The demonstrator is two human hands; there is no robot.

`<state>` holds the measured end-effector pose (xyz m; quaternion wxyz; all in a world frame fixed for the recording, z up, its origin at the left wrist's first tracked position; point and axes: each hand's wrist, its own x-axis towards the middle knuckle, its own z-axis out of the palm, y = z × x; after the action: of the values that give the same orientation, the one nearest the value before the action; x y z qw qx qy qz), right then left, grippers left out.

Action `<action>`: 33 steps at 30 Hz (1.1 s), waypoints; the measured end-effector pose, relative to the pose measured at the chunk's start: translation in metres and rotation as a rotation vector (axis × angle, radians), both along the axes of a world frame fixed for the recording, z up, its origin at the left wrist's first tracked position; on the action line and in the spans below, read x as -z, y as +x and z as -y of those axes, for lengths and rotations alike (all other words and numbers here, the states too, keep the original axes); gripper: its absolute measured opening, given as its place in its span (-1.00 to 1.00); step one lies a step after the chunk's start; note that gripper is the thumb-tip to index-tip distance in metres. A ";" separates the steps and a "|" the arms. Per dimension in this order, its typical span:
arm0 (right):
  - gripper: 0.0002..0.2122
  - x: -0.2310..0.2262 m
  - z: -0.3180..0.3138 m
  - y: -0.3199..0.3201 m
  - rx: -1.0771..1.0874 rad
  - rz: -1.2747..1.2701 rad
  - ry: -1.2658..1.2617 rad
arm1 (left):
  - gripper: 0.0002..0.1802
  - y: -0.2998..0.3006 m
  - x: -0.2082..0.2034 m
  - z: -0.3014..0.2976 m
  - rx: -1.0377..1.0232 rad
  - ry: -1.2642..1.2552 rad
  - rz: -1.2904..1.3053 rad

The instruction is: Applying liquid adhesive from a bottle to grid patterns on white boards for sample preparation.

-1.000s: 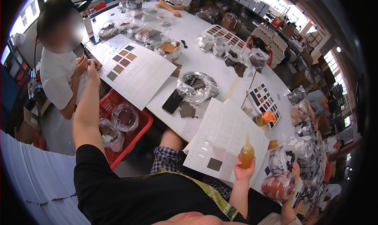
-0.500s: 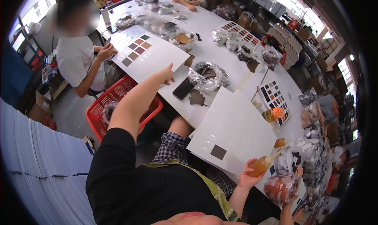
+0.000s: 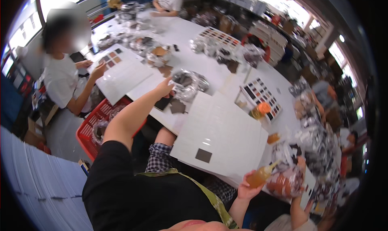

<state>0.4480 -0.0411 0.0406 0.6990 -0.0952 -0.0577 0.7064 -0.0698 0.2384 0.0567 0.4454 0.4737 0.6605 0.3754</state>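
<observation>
My left arm stretches out over the table, its hand beside a clear plastic bag of dark swatches. The fingers look apart, slightly blurred, and I see nothing held. Below that hand lies a dark phone, partly covered, near a loose grey-brown swatch. In my right hand is a squeeze bottle of amber liquid, tilted with its pale nozzle pointing up and right. A large white board lies before me, with one dark square swatch near its lower edge.
A co-worker at left handles a white swatch board. A red basket stands by the table. Right of my board are an orange-capped bottle and a swatch card. Another person's hand touches a bag of reddish-brown pieces.
My view has shifted, so most things sit further left. My left hand has moved from the co-worker's board toward the bag of swatches. The co-worker's board is pulled closer to them. My right hand keeps the bottle.
</observation>
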 end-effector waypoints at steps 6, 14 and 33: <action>-0.61 0.001 -0.002 0.017 0.119 0.140 -0.144 | -0.77 0.032 0.046 0.144 -0.210 0.203 0.212; -0.57 0.011 0.049 0.038 0.679 0.938 -0.361 | -0.57 0.102 0.059 0.262 -0.130 -0.356 0.579; -0.60 0.038 0.062 0.003 0.628 1.115 -0.394 | -0.70 0.119 0.058 0.259 -0.032 -0.399 0.831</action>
<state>0.4513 -0.1033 0.0027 0.7065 -0.5844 -0.2497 0.3116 0.0488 -0.0205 -0.0016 0.7490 0.1778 0.4925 0.4060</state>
